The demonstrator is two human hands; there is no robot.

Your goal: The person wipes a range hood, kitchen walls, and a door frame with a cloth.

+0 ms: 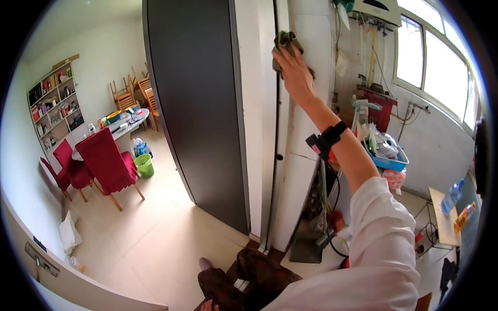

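My right hand (294,70) is raised and presses a dark olive cloth (286,40) against the white door frame (311,109). The fingers lie over the bunched cloth, and a black band (328,139) circles the wrist. Just left of the frame stands a dark door panel (194,103). Only a small part of my left hand (209,306) shows at the bottom edge, near my dark patterned trousers (223,289); whether it holds anything is hidden.
Left of the door, a room holds red-covered chairs (107,160), a table (127,132), a green bin (144,166) and a bookshelf (56,106). To the right are a blue basin (391,163), a small wooden table (441,223) with bottles, and a window (436,57).
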